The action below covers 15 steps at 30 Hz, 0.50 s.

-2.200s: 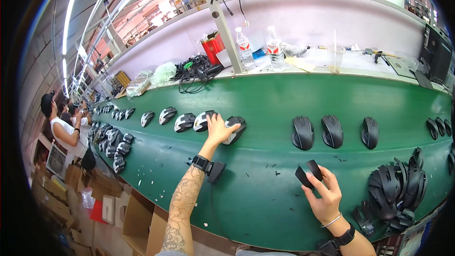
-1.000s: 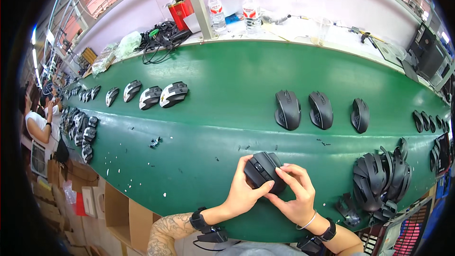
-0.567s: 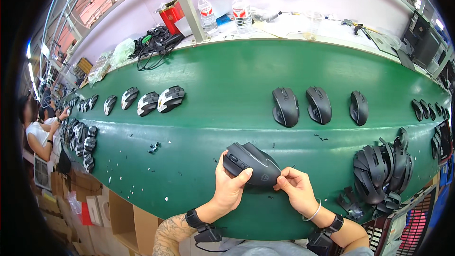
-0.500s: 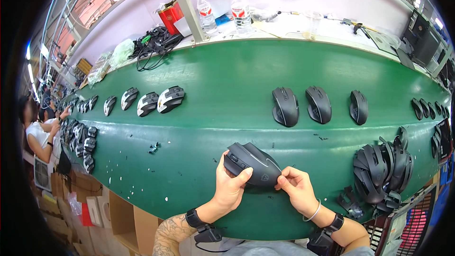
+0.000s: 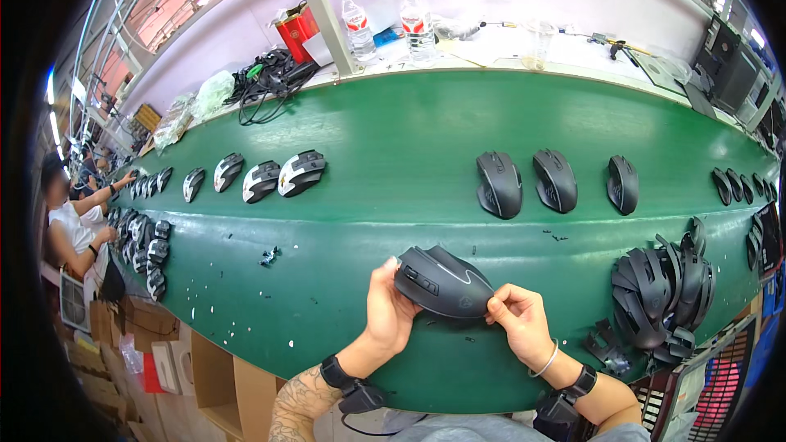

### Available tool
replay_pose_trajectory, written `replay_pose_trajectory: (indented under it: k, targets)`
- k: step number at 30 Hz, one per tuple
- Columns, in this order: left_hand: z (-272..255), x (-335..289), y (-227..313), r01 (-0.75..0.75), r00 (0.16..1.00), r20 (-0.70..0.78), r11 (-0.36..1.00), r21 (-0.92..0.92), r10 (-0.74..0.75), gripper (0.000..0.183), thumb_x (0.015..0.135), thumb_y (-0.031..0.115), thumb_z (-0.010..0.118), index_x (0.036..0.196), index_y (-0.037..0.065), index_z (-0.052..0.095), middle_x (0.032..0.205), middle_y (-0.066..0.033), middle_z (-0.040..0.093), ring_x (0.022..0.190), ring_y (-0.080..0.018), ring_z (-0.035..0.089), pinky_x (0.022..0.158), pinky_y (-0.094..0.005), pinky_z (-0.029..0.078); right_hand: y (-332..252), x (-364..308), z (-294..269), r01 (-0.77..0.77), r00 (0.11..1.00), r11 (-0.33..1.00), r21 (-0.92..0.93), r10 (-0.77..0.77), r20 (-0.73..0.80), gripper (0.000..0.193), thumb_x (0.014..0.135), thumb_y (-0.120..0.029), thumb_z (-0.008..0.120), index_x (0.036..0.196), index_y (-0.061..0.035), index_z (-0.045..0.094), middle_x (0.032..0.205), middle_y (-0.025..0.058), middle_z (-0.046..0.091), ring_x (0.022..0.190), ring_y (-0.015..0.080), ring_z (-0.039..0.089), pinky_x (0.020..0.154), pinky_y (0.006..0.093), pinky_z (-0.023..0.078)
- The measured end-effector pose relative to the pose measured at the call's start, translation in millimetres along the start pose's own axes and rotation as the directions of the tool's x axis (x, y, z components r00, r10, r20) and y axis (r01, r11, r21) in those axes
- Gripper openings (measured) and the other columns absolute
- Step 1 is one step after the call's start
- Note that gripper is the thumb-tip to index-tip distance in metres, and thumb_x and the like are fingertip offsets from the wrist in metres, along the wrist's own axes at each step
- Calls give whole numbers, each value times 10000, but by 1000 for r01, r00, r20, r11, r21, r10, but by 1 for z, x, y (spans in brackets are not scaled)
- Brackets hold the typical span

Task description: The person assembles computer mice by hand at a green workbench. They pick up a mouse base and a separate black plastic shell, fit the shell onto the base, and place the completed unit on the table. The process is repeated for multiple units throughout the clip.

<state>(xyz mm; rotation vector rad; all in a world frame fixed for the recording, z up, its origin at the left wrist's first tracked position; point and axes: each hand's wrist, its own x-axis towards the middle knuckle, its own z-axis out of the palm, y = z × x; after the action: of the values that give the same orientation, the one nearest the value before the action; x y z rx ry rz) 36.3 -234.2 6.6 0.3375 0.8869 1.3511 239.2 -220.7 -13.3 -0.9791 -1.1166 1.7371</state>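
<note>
Black, curved plastic computer mouse [image 5: 446, 285] held over the near part of the green worktop [image 5: 385, 123]

The bare left hand [image 5: 390, 311] has its grip clamped on the left end of the mouse. The bare right hand [image 5: 521, 326] has thumb and fingers pinched on its right end. Farther off, right of centre, three black mice [image 5: 555, 182] lie spaced in a row; four white-and-black mice [image 5: 301, 173] lie on the far left. A heap of black, curved plastic shells [image 5: 643, 295] sits near right. Two clear plastic bottles with red-and-white labels [image 5: 416, 29] stand upright beyond the worktop's far edge.
</note>
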Motion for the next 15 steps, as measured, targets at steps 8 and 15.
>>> replay_pose_trajectory:
  k: [8, 15]
  targets:
    - [-2, 7, 4, 42, 996, -90, 991, 127, -30, 344, 977, 297, 433, 1063, 2, 588, 1055, -98, 640, 985, -211, 608, 881, -375, 477, 2, 3, -4, 21, 999, 995, 94, -17, -50, 213, 903, -176, 623, 752, -31, 583, 703, -1, 582, 641, 71, 532, 622, 218, 448]
    - [6, 16, 5, 171, 970, -179, 985, 17, -166, 344, 977, 316, 456, 1077, 8, 572, 1053, -119, 634, 988, -234, 617, 891, -407, 495, 3, 11, -10, 16, 992, 986, 165, 5, -124, 229, 927, -200, 587, 774, -29, 581, 729, 15, 592, 642, 74, 522, 624, 222, 451]
